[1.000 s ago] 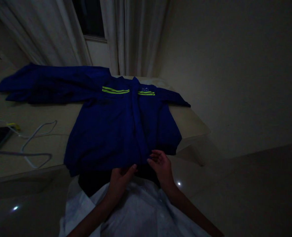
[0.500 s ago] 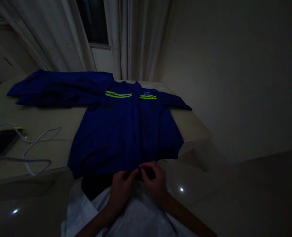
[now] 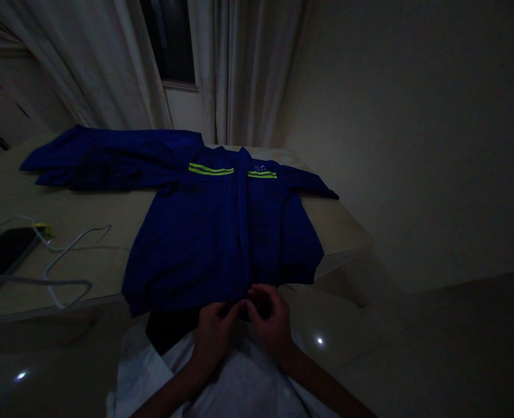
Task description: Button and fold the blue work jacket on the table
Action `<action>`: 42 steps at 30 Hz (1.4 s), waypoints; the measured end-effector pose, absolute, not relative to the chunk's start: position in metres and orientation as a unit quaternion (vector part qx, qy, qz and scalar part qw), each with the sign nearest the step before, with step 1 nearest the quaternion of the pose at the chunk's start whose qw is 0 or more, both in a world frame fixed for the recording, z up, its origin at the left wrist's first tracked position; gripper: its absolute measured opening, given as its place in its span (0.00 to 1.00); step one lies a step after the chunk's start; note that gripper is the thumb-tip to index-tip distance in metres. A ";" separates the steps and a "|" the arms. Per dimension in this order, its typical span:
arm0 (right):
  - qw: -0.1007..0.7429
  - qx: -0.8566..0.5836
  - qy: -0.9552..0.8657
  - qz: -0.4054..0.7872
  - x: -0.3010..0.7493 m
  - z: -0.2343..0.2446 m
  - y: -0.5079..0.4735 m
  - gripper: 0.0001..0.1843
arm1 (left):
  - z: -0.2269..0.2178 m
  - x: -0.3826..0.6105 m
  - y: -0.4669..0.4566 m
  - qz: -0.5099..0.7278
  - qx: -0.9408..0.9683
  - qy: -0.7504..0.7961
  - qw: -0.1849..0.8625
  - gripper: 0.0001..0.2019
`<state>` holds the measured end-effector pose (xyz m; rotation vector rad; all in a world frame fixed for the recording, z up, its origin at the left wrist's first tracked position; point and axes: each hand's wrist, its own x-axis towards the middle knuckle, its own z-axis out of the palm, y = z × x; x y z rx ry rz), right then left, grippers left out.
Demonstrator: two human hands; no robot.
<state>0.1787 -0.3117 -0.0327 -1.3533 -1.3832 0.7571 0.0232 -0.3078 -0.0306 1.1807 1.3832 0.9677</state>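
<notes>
A dark blue work jacket (image 3: 205, 244) lies flat and buttoned-looking on a cream table (image 3: 96, 212), its front facing up. Two yellow-green reflective stripes (image 3: 211, 169) cross its chest, and one sleeve (image 3: 109, 159) stretches out to the left. My left hand (image 3: 216, 334) and my right hand (image 3: 270, 322) meet at the jacket's lower hem, fingers curled in and pinching the dark cloth. The fingertips partly hide what they hold.
A black phone (image 3: 4, 252) and a looped white cable (image 3: 65, 273) lie on the table at left. Pale curtains (image 3: 239, 69) and a dark window (image 3: 167, 40) stand behind it, a wall at right, and a glossy tiled floor below.
My hands have gone from open, spread fingers below the hem to closed together on it. The view has shifted slightly, and the jacket has not visibly moved.
</notes>
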 end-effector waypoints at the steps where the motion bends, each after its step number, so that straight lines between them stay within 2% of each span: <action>1: 0.514 -0.565 -0.563 0.315 0.178 -0.034 -0.312 0.12 | -0.030 0.023 -0.308 0.401 0.493 0.579 0.511 0.20; 3: 0.533 -0.570 -0.538 0.317 0.177 -0.037 -0.312 0.10 | -0.029 0.024 -0.308 0.405 0.496 0.583 0.499 0.20; 9: 0.542 -0.565 -0.535 0.317 0.176 -0.042 -0.312 0.10 | -0.027 0.026 -0.307 0.416 0.500 0.582 0.489 0.19; 17: 0.537 -0.520 -0.603 0.280 0.182 -0.037 -0.315 0.07 | -0.030 0.026 -0.304 0.414 0.487 0.558 0.530 0.21; 22: 0.535 -0.509 -0.575 0.352 0.183 -0.042 -0.317 0.10 | -0.036 0.027 -0.299 0.448 0.464 0.538 0.543 0.22; 29: 0.547 -0.506 -0.538 0.396 0.181 -0.050 -0.313 0.11 | -0.050 0.032 -0.296 0.469 0.427 0.528 0.566 0.24; 38: 0.536 -0.552 -0.533 0.352 0.177 -0.048 -0.313 0.14 | -0.046 0.031 -0.299 0.479 0.432 0.506 0.573 0.19; 42: 0.547 -0.563 -0.519 0.338 0.175 -0.046 -0.312 0.10 | -0.044 0.030 -0.301 0.461 0.451 0.521 0.560 0.19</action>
